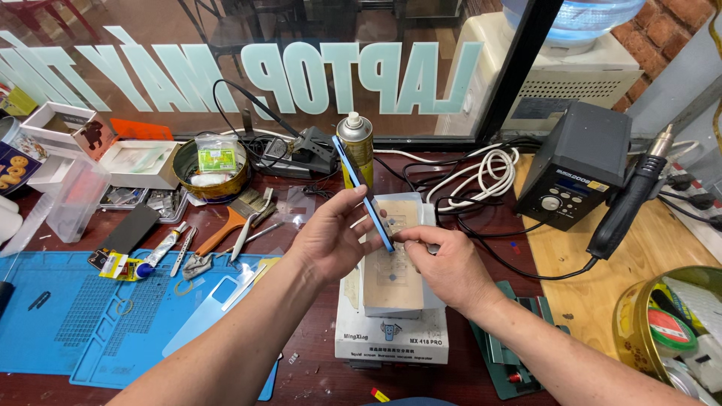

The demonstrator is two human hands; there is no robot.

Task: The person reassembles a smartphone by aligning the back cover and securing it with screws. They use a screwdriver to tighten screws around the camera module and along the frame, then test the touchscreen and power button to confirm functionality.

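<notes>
Left hand (331, 237) pinched a blue-edged phone (362, 192) by its rim, held edge-on and tilted above the white heating plate machine (391, 301). Right hand (444, 263) had fingertips pressed together at the phone's lower end, just over the plate. Machine sat on the dark wooden surface (316, 376), between the blue work mat (83, 316) and a hot-air station (575, 162). Spray can (355, 146) stood behind the phone.

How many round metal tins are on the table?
2. One gold tin sits behind the tools at the back left, holding a small bag. The other tin is at the right edge, cut off by the picture. More may be out of view.
</notes>
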